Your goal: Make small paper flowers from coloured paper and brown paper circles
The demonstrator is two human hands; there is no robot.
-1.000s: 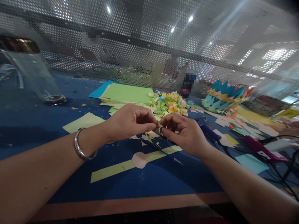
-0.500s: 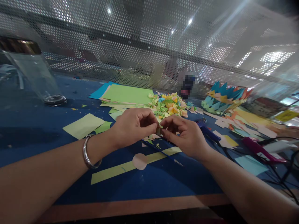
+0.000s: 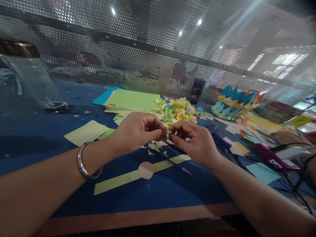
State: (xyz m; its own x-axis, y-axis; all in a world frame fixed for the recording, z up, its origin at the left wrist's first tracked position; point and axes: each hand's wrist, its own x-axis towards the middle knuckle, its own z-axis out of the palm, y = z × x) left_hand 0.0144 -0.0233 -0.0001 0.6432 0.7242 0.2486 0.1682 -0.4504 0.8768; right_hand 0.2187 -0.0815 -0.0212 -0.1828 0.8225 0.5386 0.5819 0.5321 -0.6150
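Observation:
A small pale-green piece of cut paper (image 3: 168, 132) sits between the fingertips of both hands, over the middle of the blue table; its exact shape is partly hidden. My left hand (image 3: 142, 131), with a silver bangle at the wrist, pinches it from the left. From the right, my right hand (image 3: 197, 140) grips it between thumb and curled fingers. Just beyond lies a heap of small folded paper flowers (image 3: 181, 110). Below the hands, a long pale-green paper strip (image 3: 111, 182) carries a pale pink paper disc (image 3: 145, 170), and a thin blue stick (image 3: 176, 164) crosses the strip.
Green sheets (image 3: 134, 98) are stacked behind my left hand. A clear bottle (image 3: 40, 79) stands far left. Rightward are a blue glue gun (image 3: 221, 138), a layered paper crown (image 3: 233, 102), a purple power strip (image 3: 268, 158) with cables, and another person's hand (image 3: 288, 137). Perforated metal panel (image 3: 148, 42) behind.
Both hands stay together, with the paper piece now showing more between the fingertips. My left wrist has shifted slightly left. The other person's hand shows more at the right.

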